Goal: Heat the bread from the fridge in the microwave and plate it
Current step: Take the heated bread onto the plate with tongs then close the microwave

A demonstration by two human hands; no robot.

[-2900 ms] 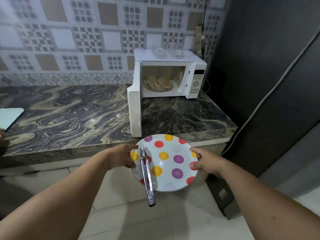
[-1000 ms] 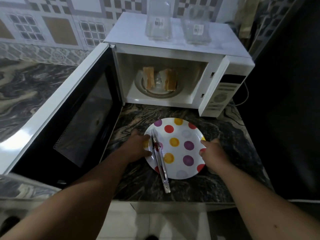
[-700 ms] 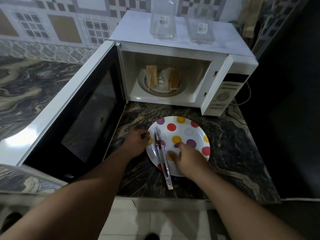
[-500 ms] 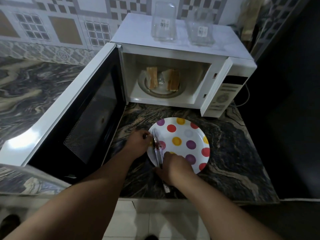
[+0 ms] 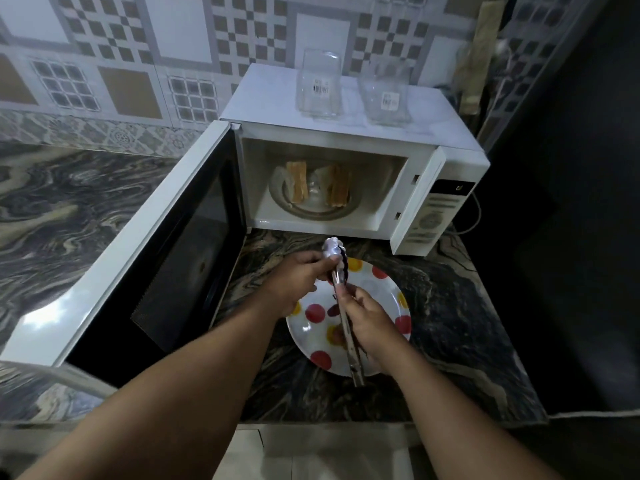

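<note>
Two bread slices (image 5: 317, 183) stand on the glass turntable inside the white microwave (image 5: 349, 140), whose door (image 5: 145, 237) is swung wide open to the left. A polka-dot plate (image 5: 384, 296) lies on the marble counter in front of it. Metal tongs (image 5: 341, 289) are lifted above the plate, tips pointing toward the microwave. My right hand (image 5: 370, 318) grips the tongs' arms. My left hand (image 5: 298, 278) pinches the tongs near their scalloped tips.
Two clear glass containers (image 5: 320, 84) with barcode labels stand on top of the microwave. The marble counter (image 5: 69, 209) stretches left behind the open door. A dark wall (image 5: 571, 202) closes the right side. A cable runs by the microwave's right.
The plate was carried to the counter and set down before the microwave. My right hand left the plate's rim, took the tongs and lifted them; my left hand moved onto their tips.
</note>
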